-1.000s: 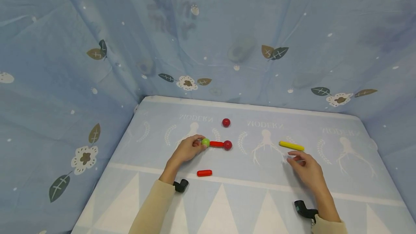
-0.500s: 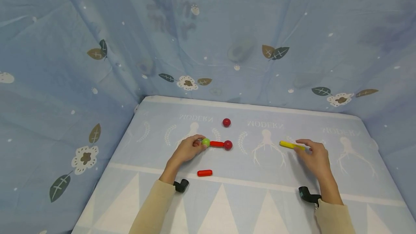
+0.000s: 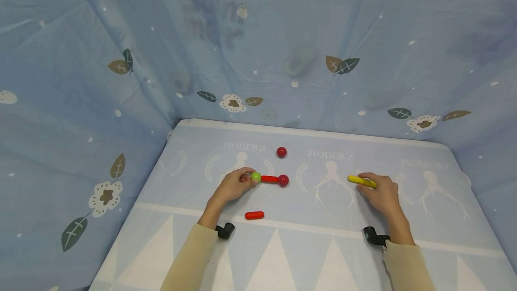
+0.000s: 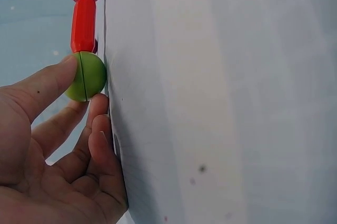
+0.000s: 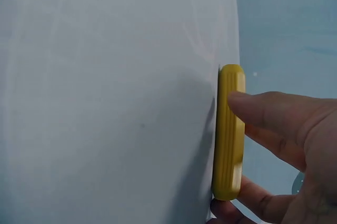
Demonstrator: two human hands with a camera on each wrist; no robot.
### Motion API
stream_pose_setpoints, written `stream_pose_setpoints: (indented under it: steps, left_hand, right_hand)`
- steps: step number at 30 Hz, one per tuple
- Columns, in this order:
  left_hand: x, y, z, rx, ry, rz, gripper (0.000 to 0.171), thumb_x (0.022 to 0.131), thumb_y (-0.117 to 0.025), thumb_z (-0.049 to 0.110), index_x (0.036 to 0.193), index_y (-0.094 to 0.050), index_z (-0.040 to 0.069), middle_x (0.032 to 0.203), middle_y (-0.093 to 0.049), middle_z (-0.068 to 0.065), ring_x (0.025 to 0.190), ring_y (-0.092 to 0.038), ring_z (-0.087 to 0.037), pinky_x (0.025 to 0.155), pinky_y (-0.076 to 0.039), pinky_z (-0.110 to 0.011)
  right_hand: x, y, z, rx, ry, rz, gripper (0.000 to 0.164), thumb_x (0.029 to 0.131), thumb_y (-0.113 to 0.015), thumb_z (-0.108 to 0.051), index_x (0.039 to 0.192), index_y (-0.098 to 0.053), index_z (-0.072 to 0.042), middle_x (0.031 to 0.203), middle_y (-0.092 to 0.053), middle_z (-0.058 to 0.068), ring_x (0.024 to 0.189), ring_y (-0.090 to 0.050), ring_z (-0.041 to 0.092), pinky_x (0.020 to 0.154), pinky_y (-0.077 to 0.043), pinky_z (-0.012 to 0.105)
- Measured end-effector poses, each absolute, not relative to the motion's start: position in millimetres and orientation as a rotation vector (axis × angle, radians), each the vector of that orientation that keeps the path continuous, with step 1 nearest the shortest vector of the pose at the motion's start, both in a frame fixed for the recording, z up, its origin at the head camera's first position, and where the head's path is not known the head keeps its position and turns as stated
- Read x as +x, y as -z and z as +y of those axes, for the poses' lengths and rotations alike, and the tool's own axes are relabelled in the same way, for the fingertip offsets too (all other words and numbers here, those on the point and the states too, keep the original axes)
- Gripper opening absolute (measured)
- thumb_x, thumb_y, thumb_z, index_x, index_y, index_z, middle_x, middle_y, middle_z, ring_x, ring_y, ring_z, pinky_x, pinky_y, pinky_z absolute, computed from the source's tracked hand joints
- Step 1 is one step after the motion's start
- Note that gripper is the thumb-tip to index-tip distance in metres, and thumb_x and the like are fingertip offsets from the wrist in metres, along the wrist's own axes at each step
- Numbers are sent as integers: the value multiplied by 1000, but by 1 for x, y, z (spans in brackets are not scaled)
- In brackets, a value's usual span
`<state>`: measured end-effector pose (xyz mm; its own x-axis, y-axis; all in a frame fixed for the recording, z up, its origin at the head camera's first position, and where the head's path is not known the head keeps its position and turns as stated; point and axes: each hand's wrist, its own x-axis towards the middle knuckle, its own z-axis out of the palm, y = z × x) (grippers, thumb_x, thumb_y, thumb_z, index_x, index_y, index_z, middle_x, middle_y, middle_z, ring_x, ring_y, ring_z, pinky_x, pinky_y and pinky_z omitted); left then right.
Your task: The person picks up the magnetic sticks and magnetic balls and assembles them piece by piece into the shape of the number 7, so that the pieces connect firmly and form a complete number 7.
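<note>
Left hand (image 3: 234,185): Thumb and fingers pinch a green ball (image 4: 90,75) in a narrow grip, anchoring the left end of a 3-piece row.
Right hand (image 3: 381,193): Thumb on 1 side, fingers on the other, it holds a yellow rod (image 5: 229,134) (whether the rod is clear of the cloth, the views do not settle).
Row: Just right of the left pinch, a red rod (image 3: 269,179) meets the green ball end-on; a dark red ball (image 3: 283,180) caps its other end.
Loose ball (image 3: 281,152): Beyond the left grip and to its right, apart from the row.
Loose rod (image 3: 254,215): Closer to the person than the left grip, a little to its right, lying untouched on the patterned cloth (image 3: 307,210).
Step in hand: By all appearances, picking up the yellow piece while the left hand steadies the built row.
Next move: Likely calls for a leftward carry from the right grip, the rod's free end lined up with the dark red ball, and a firm left pinch so the row does not roll.
</note>
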<state>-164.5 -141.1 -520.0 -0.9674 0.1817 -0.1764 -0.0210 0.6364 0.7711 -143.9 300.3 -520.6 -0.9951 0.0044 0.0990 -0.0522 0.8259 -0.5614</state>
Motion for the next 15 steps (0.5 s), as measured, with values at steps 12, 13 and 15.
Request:
stream_pose_setpoints:
  steps: [12, 13, 15]
  left_hand:
    - [-166, 522, -142, 151, -1232, 2628, 32, 93, -74, 27, 122, -68, 14, 89, -59, 1, 80, -53, -16, 72, -45, -33]
    - [-166, 522, -142, 149, -1231, 2628, 32, 93, -74, 27, 122, -68, 14, 89, -59, 1, 81, -53, -16, 72, -45, -33]
    - [-166, 522, -142, 147, -1229, 2631, 32, 93, -74, 27, 122, -68, 14, 89, -59, 1, 81, -53, -17, 72, -45, -33]
  right_hand:
    - [-146, 522, 295, -88, -805, -2940, 29, 91, -69, -9, 117, -68, 3, 115, -57, 37, 104, -48, 52, 81, -32, 62]
    - [-146, 522, 295, -88, -802, -2940, 29, 91, -69, -10, 117, -68, 3, 115, -58, 37, 103, -48, 51, 80, -32, 61]
    - [-146, 521, 294, -84, -802, -2935, 28, 92, -69, -10, 117, -68, 3, 113, -58, 37, 102, -49, 50, 79, -32, 60]
